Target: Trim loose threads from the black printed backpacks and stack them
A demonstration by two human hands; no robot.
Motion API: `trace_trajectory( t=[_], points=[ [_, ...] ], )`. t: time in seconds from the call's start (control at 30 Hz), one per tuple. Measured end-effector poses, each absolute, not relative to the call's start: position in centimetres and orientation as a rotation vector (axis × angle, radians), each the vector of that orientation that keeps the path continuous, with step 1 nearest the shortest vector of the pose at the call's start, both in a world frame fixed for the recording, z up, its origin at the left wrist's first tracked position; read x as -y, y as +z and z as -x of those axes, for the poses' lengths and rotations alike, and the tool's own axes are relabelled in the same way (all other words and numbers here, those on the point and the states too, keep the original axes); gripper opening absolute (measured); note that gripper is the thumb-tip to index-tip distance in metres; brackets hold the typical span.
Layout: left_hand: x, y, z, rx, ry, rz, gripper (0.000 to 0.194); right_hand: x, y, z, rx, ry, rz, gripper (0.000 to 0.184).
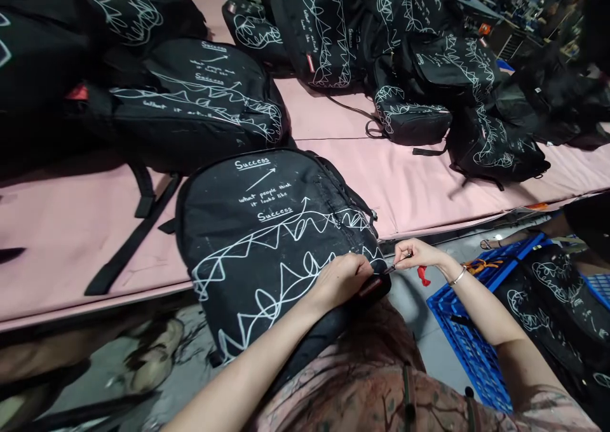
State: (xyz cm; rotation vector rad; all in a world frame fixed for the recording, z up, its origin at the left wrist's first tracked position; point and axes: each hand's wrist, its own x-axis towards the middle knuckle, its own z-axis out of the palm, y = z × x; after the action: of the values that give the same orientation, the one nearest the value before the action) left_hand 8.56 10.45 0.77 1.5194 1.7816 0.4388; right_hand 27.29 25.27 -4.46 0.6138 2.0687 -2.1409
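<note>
A black backpack (248, 241) printed with white scribbled lines and "Success" lies tilted over the near edge of the table, its lower end against my lap. My left hand (344, 276) is closed on the backpack's fabric near its right end, beside a small dark red label (370, 286). Just to the right, my right hand (414, 254) pinches small dark thread snips (391, 269), their tip at the bag's corner. A red strip (423, 276) hangs below that hand. My left fingertips are partly hidden.
More printed black backpacks (210, 101) lie along the pink-covered table (328, 124), at left and back. Smaller black bags (414, 121) sit at the right. A blue plastic crate (452, 330) stands on the floor at my right, near more bags (557, 292).
</note>
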Motion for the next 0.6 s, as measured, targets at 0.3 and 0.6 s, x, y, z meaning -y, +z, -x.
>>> trace_trajectory(
  t=[0.3, 0.6],
  points=[
    [-8.2, 0.6, -6.6, -1.848, 0.741, -1.232, 0.031, -24.3, -4.5, -25.7, -2.035, -2.136, -0.542, 0.029],
    [-4.3, 1.2, -6.0, -1.740, 1.046, -0.798, 0.029, -22.9, -3.5, -24.1, -1.980, -2.097, -0.486, 0.029]
  ],
)
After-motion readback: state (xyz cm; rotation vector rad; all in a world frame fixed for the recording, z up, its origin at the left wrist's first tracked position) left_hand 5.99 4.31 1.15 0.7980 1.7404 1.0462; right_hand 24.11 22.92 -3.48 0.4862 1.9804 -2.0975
